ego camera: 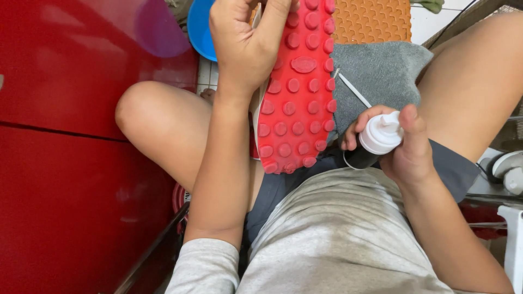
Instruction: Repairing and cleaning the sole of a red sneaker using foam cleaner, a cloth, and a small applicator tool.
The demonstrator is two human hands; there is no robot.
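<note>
the left hand (245,41) grips a shoe (297,92), its red studded sole facing up over the lap. just right of the shoe, the right hand (406,144) is wrapped around a white-capped bottle (378,136), above a grey cloth (376,73) on the thigh.

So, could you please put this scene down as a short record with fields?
left hand: left hand grips a shoe, its red studded sole facing up
right hand: right hand holds a dark bottle with a white pump top
under the shoe: grey towel over the lap
behind: blue basin, orange mat
left side: red cabinet
</note>
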